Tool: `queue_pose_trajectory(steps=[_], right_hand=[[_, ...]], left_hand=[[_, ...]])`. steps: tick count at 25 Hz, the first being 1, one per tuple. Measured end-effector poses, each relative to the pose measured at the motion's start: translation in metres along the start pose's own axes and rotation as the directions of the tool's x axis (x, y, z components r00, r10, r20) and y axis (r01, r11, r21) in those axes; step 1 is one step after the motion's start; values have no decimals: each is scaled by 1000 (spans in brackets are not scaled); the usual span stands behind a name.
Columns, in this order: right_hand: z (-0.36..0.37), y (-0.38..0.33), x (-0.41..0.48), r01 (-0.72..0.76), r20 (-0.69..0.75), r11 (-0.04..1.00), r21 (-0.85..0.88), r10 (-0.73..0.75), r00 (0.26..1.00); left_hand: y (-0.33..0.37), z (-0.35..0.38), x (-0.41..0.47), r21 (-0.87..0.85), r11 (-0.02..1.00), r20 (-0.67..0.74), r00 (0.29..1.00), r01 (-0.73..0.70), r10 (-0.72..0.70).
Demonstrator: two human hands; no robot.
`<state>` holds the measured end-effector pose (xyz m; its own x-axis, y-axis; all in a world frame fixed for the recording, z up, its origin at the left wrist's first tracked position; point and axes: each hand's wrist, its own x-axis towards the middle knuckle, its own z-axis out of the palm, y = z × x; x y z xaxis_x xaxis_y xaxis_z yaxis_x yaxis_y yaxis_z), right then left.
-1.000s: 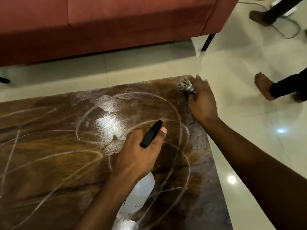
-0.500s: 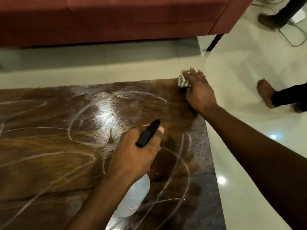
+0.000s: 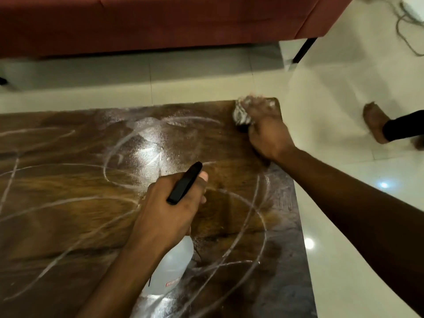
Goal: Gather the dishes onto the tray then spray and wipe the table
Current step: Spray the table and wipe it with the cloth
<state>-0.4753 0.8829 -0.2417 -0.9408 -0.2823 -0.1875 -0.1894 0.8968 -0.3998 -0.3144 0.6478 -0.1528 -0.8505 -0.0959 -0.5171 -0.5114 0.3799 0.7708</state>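
Wiping is in hand: the right hand (image 3: 267, 131) presses a bunched cloth (image 3: 243, 112) at the table's (image 3: 68, 203) far right corner, the left hand (image 3: 169, 210) wraps the bottle (image 3: 171, 269); next, probably sweep inward across streaks.

Clear spray bottle (image 3: 168, 269) with black trigger head, gripped by left hand (image 3: 169, 212), tilted over brown table (image 3: 68, 203). Crumpled cloth (image 3: 243, 112) under right hand (image 3: 268, 131), pressed at table's far corner.
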Motion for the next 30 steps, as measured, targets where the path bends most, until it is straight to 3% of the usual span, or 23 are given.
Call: queue_pose_trajectory(steps=[1, 2, 3, 4, 5, 6, 7, 8, 9, 10, 11, 13, 14, 16, 17, 18, 19, 20, 22, 23, 24, 26, 30], right_hand=[[12, -9, -23, 187, 87, 982, -41, -183, 979], [22, -11, -53, 429, 200, 902, -50, -412, 889], [24, -5, -85, 616, 298, 788, -3, -587, 752], [16, 8, -107, 724, 344, 689, 32, -688, 640], [8, 27, -113, 777, 322, 629, 28, -741, 589], [-1, 45, -110, 752, 258, 658, -24, -723, 641], [-6, 60, -103, 631, 174, 772, -71, -614, 770], [-13, 69, -92, 430, 75, 898, -96, -424, 902], [-15, 71, -81, 210, 3, 976, -61, -210, 978], [-14, 65, -76, 52, -18, 999, 4, -52, 999], [-8, 58, -80, 10, -14, 1000, 30, -9, 1000], [6, 45, -119, 204, 76, 979, -31, -201, 977], [10, 44, -151, 359, 171, 932, -58, -345, 923], [12, 47, -215, 657, 386, 752, -53, -591, 708], [9, 53, -234, 746, 471, 665, -47, -644, 603], [4, 61, -238, 782, 511, 620, -54, -656, 556], [1, 68, -231, 770, 485, 633, -76, -651, 584], [0, 71, -216, 701, 416, 705, -104, -610, 675], [0, 67, -176, 426, 209, 899, -106, -399, 893], [0, 61, -158, 282, 115, 958, -56, -274, 955], [3, 54, -148, 169, 58, 986, -4, -168, 984], [18, 43, -170, 86, 37, 996, 11, -86, 996], [38, 40, -348, 238, 209, 966, -97, -213, 954]], left_hand=[[-2, 1, -6, 38, 999, 21, 1000, -7, 6], [-4, 3, -13, 77, 997, 43, 999, -16, 13], [-7, 6, -21, 109, 994, 65, 998, -19, 12], [-9, 11, -28, 127, 992, 89, 996, -15, 3], [-11, 16, -36, 126, 992, 114, 993, -4, -11], [-13, 21, -43, 122, 993, 137, 990, 8, -25], [-16, 26, -49, 124, 992, 160, 986, 14, -34], [-18, 32, -56, 128, 992, 190, 981, 19, -44], [-20, 37, -62, 136, 991, 221, 974, 21, -51], [-23, 42, -69, 147, 989, 244, 968, 16, -52], [-25, 47, -75, 157, 988, 260, 965, 3, -45], [-27, 54, -85, 161, 986, 278, 961, -32, -14], [-27, 58, -89, 153, 987, 279, 960, -45, 0], [-28, 64, -97, 145, 989, 280, 960, -43, 1], [-29, 68, -100, 149, 988, 281, 960, -32, -11], [-30, 71, -103, 156, 987, 281, 959, -21, -24], [-32, 73, -106, 166, 986, 283, 959, -18, -30], [-33, 73, -108, 170, 985, 287, 958, -23, -27], [-36, 74, -112, 170, 985, 302, 953, -40, -13], [-38, 74, -115, 168, 985, 299, 954, -44, -9], [-41, 73, -118, 170, 984, 291, 957, -48, -4], [-48, 69, -124, 181, 982, 273, 962, -60, 8], [-57, 57, -141, 162, 983, 267, 963, -88, 42]])
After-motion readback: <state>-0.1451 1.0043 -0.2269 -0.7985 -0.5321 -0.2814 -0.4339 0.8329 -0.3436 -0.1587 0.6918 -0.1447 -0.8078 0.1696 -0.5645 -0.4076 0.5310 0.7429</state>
